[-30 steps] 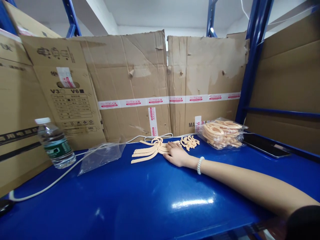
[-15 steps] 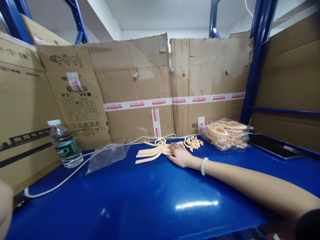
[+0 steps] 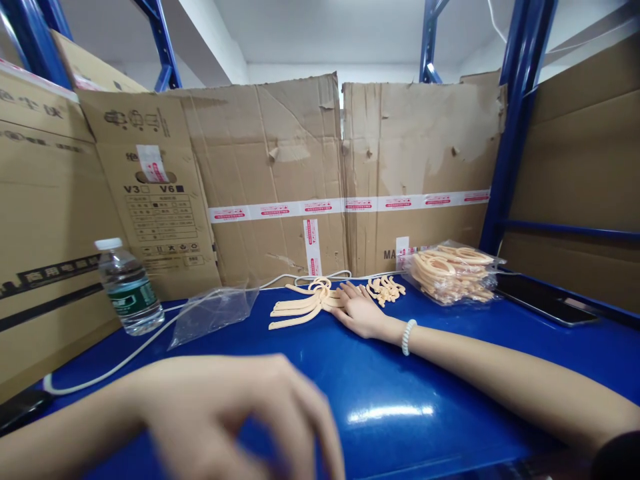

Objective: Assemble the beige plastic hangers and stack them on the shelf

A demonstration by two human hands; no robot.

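My right hand [image 3: 359, 308] lies far out on the blue shelf surface [image 3: 380, 380], fingers stretched flat, its fingertips resting on a fanned pile of peach plastic strips [image 3: 299, 304]. A white bead bracelet [image 3: 407, 336] sits on that wrist. My left hand [image 3: 235, 417] is close to the camera at the lower left, blurred, fingers apart and hanging down, holding nothing. A small heap of short peach pieces [image 3: 384, 288] lies just right of my right hand. An empty clear plastic bag [image 3: 213, 312] lies left of the strips.
A clear bag full of peach strips [image 3: 453, 272] sits at the back right beside a dark tablet [image 3: 545, 300]. A water bottle [image 3: 128, 285] stands at the left. A white cable [image 3: 120, 357] runs along the shelf. Cardboard sheets [image 3: 280, 180] wall the back and sides; blue rack posts [image 3: 515, 120] stand at the right.
My left hand and forearm have swept into view at the lower left, close to the camera. My right hand stays on the strips.
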